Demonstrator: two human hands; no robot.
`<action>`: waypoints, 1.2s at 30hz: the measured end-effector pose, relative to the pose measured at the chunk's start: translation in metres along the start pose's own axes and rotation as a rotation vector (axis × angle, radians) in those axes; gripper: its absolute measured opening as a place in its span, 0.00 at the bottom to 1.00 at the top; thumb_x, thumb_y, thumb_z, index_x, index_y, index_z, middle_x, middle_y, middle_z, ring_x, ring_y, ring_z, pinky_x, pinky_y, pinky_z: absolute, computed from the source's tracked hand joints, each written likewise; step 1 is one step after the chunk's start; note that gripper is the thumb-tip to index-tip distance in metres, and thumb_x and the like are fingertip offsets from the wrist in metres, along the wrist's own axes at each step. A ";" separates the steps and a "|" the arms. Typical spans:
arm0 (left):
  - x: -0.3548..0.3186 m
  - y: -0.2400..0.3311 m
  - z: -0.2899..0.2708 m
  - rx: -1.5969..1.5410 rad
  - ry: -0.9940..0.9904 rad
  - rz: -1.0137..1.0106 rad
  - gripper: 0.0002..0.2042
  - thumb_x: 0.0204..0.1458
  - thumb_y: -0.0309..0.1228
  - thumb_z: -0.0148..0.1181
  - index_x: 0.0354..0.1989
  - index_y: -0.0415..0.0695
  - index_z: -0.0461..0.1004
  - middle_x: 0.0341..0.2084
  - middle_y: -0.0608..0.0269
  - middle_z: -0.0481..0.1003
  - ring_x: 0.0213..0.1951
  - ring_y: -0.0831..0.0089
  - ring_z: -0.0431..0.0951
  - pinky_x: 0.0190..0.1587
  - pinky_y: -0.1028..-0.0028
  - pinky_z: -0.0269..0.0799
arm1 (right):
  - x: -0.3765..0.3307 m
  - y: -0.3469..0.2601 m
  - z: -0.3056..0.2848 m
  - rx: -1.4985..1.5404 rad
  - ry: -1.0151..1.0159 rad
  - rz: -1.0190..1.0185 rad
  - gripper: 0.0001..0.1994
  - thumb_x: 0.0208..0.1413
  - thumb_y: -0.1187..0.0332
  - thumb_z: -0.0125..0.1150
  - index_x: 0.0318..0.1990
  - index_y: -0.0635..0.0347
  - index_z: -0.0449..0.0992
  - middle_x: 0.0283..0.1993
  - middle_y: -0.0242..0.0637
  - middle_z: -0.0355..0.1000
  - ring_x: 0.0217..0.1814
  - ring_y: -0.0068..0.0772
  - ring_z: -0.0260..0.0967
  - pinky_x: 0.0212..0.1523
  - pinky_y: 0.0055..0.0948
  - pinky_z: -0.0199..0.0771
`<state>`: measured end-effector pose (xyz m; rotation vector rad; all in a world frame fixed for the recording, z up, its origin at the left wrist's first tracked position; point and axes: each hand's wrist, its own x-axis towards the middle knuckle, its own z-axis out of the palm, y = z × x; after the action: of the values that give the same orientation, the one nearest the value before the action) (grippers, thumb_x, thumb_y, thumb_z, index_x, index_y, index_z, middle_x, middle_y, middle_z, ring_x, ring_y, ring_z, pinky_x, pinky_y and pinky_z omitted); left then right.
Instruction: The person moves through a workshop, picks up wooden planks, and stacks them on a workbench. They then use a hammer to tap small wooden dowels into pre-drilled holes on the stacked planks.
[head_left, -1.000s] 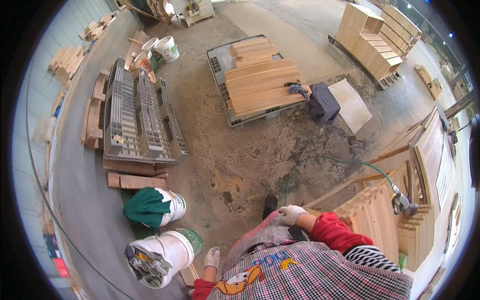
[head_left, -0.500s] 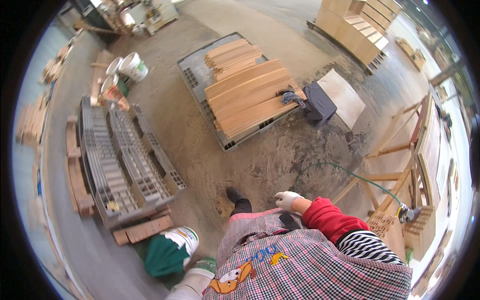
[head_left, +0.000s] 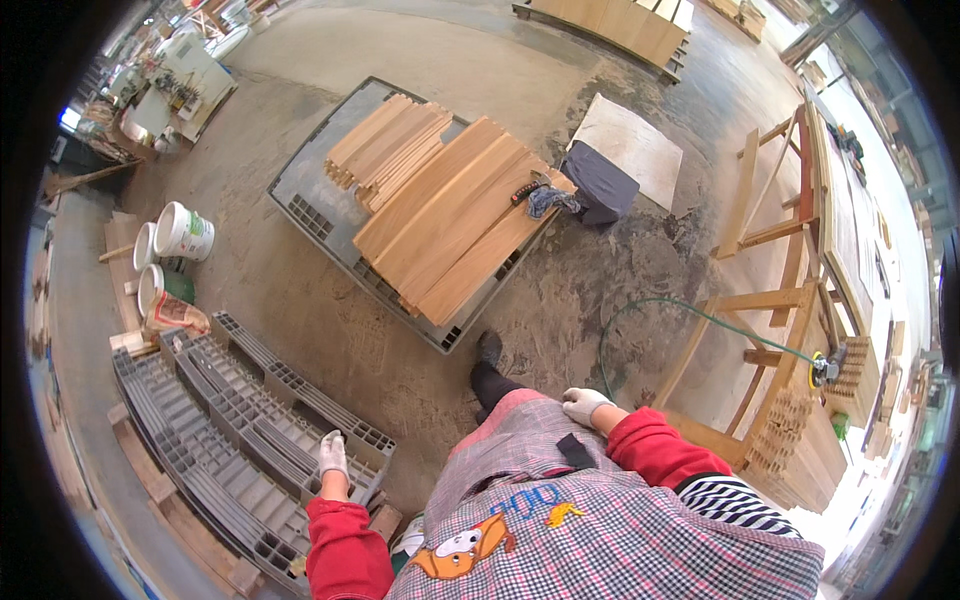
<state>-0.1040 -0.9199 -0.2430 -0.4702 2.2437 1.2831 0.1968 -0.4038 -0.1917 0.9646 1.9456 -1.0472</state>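
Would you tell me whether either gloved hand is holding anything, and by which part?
Nothing is held. The left hand hangs free over the grey pallets; the right hand rests against the apron.

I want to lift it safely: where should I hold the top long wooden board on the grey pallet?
Probably grip the long wooden board at its near end, by the pallet corner, coming from the person's side. That end overhangs slightly, and the brush and cloth lie at the far end. Both hands look empty.

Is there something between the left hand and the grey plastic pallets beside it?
Nothing visible. The gloved left hand hangs right over the edge of the stacked grey plastic pallets; whether it touches them cannot be told.
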 end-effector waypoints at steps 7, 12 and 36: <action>0.001 0.096 0.089 0.645 -0.485 0.182 0.15 0.52 0.33 0.53 0.46 0.42 0.74 0.44 0.53 0.75 0.48 0.63 0.74 0.54 0.69 0.66 | 0.089 -0.080 -0.033 -0.052 -0.142 0.092 0.21 0.51 0.59 0.47 0.49 0.58 0.73 0.52 0.49 0.70 0.56 0.48 0.66 0.55 0.37 0.65; 0.045 0.132 0.108 0.660 -0.528 0.038 0.16 0.52 0.35 0.51 0.47 0.42 0.74 0.45 0.54 0.75 0.50 0.63 0.74 0.54 0.69 0.66 | 0.148 -0.119 -0.052 0.079 -0.078 0.030 0.21 0.52 0.59 0.48 0.52 0.56 0.71 0.52 0.49 0.70 0.56 0.49 0.66 0.55 0.38 0.65; 0.523 0.253 0.281 1.133 -0.312 0.500 0.24 0.51 0.39 0.51 0.56 0.43 0.63 0.54 0.47 0.64 0.54 0.51 0.66 0.56 0.62 0.63 | 0.500 -0.196 -0.035 0.799 0.518 0.827 0.43 0.45 0.55 0.60 0.66 0.62 0.47 0.62 0.60 0.57 0.63 0.53 0.58 0.61 0.37 0.61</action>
<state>-0.5889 -0.5749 -0.4929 0.6799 2.4252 0.0711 -0.2117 -0.3128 -0.5303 2.4065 1.1644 -1.1093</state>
